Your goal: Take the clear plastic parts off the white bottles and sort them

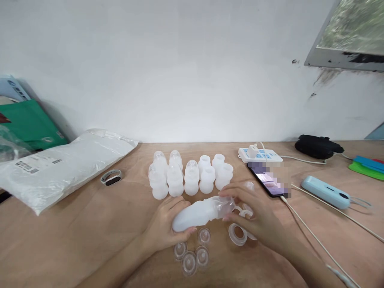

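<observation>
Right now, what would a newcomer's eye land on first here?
Both hands meet at the near middle of the table: the left hand grips a soft white bottle lying sideways, while the right hand pinches its clear top. Just behind them a tight cluster of matching bottles stands upright, and small clear domes lie loose near the front edge. A big white plastic bag sprawls at the far left.

No text legible, barcode labels (30,166) on white plastic bag (75,158) too small, phone (268,181) screen blurred
</observation>
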Demonstrator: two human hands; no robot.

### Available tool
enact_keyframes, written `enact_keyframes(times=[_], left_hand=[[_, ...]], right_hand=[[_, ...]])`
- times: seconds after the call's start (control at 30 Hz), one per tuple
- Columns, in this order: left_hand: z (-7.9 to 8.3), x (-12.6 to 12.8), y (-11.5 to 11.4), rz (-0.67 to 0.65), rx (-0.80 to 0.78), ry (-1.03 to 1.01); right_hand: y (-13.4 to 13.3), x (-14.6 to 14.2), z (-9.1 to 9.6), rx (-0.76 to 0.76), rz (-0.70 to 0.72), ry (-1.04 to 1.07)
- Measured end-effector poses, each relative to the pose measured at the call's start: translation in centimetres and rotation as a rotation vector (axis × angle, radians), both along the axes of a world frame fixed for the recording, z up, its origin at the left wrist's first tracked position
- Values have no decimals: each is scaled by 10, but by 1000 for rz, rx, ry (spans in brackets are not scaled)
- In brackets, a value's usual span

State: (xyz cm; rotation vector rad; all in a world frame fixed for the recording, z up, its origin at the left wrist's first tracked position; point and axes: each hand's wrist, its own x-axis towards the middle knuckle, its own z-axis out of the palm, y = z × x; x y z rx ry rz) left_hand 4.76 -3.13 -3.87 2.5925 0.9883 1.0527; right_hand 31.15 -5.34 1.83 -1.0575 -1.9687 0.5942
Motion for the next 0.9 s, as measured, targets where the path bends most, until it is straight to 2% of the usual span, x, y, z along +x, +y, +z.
enact_keyframes(times=[0.13,0.27,0.4,0.5,0.63,0.73,0.8,0.83,0.9], left_hand=[[0,2,-2,-52,91,38],[3,2,-6,-75,139,63],[5,3,-7,-81,115,84],[4,3,-5,-90,27,63],[0,-2,0,-170,-117,-105],[-3,-6,0,-172,-190,-239],[-4,-8,0,-147,-214,-264],[-5,-8,-1,-137,-221,-255],[-5,-7,-2,-124,-224,-240]], right_hand=[[-3,-13,-10,47,83,87],[-4,-17,-11,67,146,92],[-4,-17,-13,44,128,73],[-2,-14,-9,30,146,46],[8,2,20,63,123,1],[26,18,51,185,-38,143],[42,24,68,298,-211,275],[51,24,73,359,-273,325],[71,16,78,400,-293,347]])
